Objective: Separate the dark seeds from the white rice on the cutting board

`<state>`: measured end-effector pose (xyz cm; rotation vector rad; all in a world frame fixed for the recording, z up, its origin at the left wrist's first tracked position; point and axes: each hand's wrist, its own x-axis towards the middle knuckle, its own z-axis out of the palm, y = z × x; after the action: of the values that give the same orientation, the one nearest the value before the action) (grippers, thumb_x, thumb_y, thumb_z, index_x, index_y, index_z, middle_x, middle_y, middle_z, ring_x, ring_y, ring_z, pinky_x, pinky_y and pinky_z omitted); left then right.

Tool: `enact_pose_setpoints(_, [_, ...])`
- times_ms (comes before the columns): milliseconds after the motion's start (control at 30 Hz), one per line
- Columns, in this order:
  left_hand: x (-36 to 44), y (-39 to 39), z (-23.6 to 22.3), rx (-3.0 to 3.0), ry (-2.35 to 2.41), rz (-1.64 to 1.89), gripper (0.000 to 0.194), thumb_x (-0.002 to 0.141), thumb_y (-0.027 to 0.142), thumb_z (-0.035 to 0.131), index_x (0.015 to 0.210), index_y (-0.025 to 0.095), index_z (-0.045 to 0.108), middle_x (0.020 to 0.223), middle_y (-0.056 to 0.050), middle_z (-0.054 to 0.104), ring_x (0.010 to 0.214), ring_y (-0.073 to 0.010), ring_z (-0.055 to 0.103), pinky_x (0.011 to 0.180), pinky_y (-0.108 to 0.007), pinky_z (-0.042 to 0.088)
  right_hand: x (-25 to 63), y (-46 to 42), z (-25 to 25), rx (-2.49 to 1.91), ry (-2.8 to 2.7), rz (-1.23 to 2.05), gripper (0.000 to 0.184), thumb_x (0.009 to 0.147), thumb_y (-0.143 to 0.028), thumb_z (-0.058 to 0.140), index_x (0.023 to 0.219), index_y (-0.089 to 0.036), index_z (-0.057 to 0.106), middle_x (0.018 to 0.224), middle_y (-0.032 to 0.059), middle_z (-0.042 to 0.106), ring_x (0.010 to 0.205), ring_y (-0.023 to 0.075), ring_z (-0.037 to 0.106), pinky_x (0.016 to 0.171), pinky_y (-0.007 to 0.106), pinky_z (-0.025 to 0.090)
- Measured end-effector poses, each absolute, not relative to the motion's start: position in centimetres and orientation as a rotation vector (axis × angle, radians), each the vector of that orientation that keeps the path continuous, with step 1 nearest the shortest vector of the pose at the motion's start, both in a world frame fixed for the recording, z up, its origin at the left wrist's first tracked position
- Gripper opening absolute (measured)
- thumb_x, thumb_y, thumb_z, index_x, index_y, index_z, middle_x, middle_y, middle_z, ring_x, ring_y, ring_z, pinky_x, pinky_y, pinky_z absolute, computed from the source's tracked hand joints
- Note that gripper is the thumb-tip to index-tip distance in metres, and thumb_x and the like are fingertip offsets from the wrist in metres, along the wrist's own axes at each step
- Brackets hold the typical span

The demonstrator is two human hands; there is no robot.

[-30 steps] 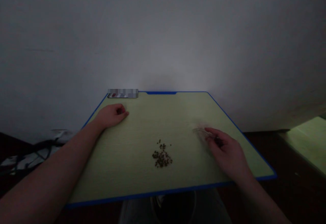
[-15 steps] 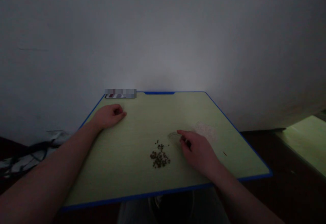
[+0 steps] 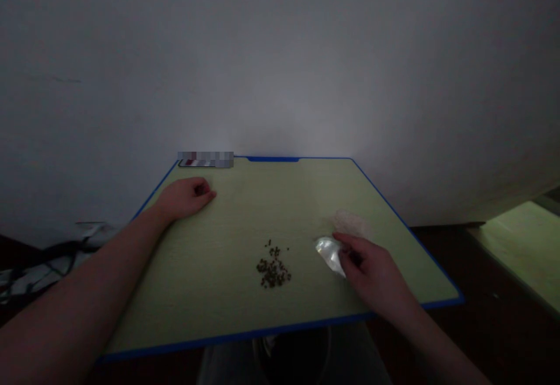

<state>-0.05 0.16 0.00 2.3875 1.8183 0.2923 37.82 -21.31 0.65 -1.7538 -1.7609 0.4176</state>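
I log left hand (image 3: 181,199), far left, curled, grip unclear; right hand (image 3: 375,271), fingers pinching shiny object (image 3: 329,252), right of dark grains (image 3: 273,272).

1. Dim, greyish light fills the view; its source cannot be told.
2. Beyond the left hand (image 3: 184,197) and right hand (image 3: 376,271), the wall (image 3: 280,93) is palest mid-frame, darkening toward the corners.
3. White glare streaks the shiny piece (image 3: 329,255) in the right hand's fingers.
4. Right of that hand, the floor (image 3: 485,274) sinks nearly to black.
5. Dark grains (image 3: 273,273) left of it look soft, fine detail lost.
6. Pixelation masks much of the flat object (image 3: 196,164) beyond the left hand.
7. Wide-angle distortion broadens the left forearm (image 3: 96,280) toward the frame's edge.
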Motion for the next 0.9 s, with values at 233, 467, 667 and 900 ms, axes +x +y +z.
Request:
enact_pose_setpoints(233, [-0.1, 0.0, 0.1, 2.38, 1.834, 0.28, 0.038, 0.081, 0.056, 0.046, 0.077, 0.02, 0.055, 0.073, -0.005, 0.063, 0.068, -0.0191, 0.056, 0.061, -0.03, 0.034, 38.4, -19.8, 0.4, -1.837, -1.728, 0.415, 0.041, 0.086, -0.026, 0.048, 0.118, -0.011, 0.069, 0.089, 0.0104, 0.077, 0.069, 0.0219, 0.069, 0.067, 0.036, 0.054])
enact_pose_setpoints(467, [0.1, 0.1, 0.2, 2.395, 1.819, 0.297, 0.036, 0.08, 0.055, 0.047, 0.077, 0.02, 0.056, 0.073, -0.006, 0.063, 0.068, -0.0197, 0.056, 0.06, -0.031, 0.034, 36.4, -20.8, 0.7, -1.74, -1.839, 0.516, 0.038, 0.086, -0.022, 0.048, 0.116, -0.015, 0.071, 0.093, 0.0102, 0.076, 0.071, 0.0207, 0.069, 0.065, 0.034, 0.054])
enact_pose_setpoints(667, [0.1, 0.3, 0.1, 2.372, 1.818, 0.297, 0.037, 0.079, 0.056, 0.047, 0.077, 0.02, 0.055, 0.073, -0.005, 0.063, 0.067, -0.0193, 0.055, 0.059, -0.03, 0.034, 36.1, -22.4, 1.1, -1.684, -1.803, 0.632, 0.036, 0.086, -0.022, 0.049, 0.115, -0.016, 0.07, 0.09, 0.0089, 0.075, 0.07, 0.0199, 0.068, 0.062, 0.033, 0.054])
enact_pose_setpoints(900, [0.0, 0.3, 0.0, 2.374, 1.812, 0.284, 0.038, 0.08, 0.057, 0.046, 0.077, 0.02, 0.055, 0.074, -0.005, 0.063, 0.068, -0.0192, 0.056, 0.061, -0.031, 0.034, 35.8, -20.0, 1.0, -1.71, -1.862, 0.424, 0.037, 0.086, -0.019, 0.05, 0.116, -0.015, 0.07, 0.09, 0.009, 0.077, 0.07, 0.019, 0.069, 0.064, 0.031, 0.055])
